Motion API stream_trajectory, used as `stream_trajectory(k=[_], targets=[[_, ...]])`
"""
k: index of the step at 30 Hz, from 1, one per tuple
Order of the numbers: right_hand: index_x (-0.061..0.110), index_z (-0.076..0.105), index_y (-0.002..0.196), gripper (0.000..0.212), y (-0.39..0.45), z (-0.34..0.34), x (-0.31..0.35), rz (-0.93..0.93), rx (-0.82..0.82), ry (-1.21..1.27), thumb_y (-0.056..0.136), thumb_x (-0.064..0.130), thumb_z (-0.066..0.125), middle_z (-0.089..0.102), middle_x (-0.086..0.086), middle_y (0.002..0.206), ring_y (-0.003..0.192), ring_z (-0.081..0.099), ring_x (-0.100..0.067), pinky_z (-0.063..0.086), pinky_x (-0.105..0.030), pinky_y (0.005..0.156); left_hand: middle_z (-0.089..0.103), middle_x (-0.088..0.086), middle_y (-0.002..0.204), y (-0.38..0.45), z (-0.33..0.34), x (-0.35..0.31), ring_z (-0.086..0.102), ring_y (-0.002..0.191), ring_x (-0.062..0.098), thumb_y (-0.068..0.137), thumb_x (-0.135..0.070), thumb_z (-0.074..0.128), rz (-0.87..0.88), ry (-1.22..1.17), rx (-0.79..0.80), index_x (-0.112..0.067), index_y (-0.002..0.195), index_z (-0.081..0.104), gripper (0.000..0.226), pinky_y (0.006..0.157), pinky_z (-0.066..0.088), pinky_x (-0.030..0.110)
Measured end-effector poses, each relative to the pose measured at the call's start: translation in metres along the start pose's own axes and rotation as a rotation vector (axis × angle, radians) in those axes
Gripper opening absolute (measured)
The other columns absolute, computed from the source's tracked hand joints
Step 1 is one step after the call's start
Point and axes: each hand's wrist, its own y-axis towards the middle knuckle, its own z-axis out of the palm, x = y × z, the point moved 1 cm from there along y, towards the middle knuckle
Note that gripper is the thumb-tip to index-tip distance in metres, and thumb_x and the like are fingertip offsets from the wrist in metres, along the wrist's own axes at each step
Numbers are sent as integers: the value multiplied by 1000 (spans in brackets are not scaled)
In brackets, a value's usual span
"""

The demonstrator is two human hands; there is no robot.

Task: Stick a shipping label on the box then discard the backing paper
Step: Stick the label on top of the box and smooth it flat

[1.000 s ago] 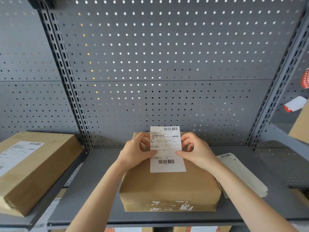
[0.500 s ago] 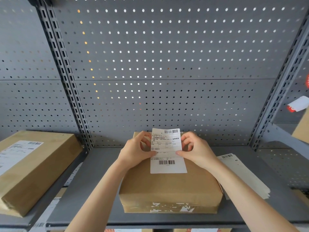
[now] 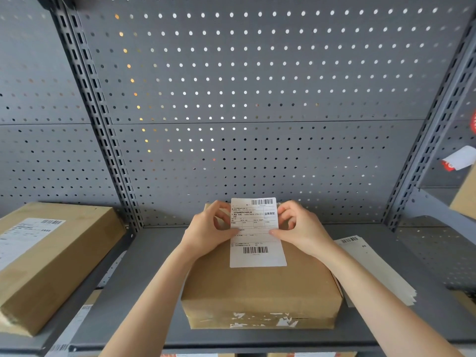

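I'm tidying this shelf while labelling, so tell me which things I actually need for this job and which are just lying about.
Needed for the job:
- shipping label, held by the left hand and right hand
- box under it

Lying about:
- labelled box on the left shelf
- stack of label sheets right of the box

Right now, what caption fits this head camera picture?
Two hands hold a shipping label over a box.

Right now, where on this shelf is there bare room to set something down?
Bare shelf lies left of the centre box, up to the upright post. Right of the box the label stack crowds it; beyond that a bare strip. Both hands hold the label over the box.
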Motion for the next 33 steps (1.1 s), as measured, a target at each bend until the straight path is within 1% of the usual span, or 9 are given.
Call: stream_trajectory(k=[2,6,15,21,25,30,33], targets=[[27,52,97,33,2,0,-1,4,-10,8,74,27,76,64,12,84,66,46,-10,39,-26,65,64,-11,87,2,1,0,52,68,2,75,-26,75,-1,-2,-17,-39,95,51,34,75,50,32],[27,52,95,30,5,1,-2,6,-18,8,75,27,75,64,12,83,65,45,-8,37,-25,64,66,-8,92,6,1,2,53,70,5,77,-25,73,-9,19,-27,-35,98,53,30,78,53,37],[27,52,97,36,11,2,-3,-6,2,-36,72,26,78,64,14,82,65,46,-7,38,-26,64,67,-12,91,9,2,6,56,72,8,72,-27,77,-5,59,-1,-39,98,51,38,76,55,41],[26,53,99,39,15,1,-3,-5,10,-35,70,25,79,65,12,86,66,46,-8,37,-25,64,68,-11,91,11,2,6,54,69,7,71,-25,79,5,50,1,-35,100,53,40,76,54,40],[26,53,99,38,17,1,-4,-5,5,-29,71,27,79,66,11,88,65,45,-7,34,-24,62,68,-11,91,14,2,6,53,68,6,71,-26,79,-3,32,-5,-37,98,53,39,77,54,39],[24,54,100,33,21,1,-4,-4,-11,-26,75,28,75,64,13,85,66,44,-4,34,-22,62,67,-12,89,17,3,7,53,68,8,77,-27,72,-13,25,-28,-38,95,54,29,78,54,41],[24,54,101,33,24,1,-4,2,-10,-36,76,29,74,64,14,85,68,45,-3,35,-23,63,66,-13,88,19,3,7,53,67,7,77,-27,72,-13,31,-30,-42,92,51,29,79,54,41]])
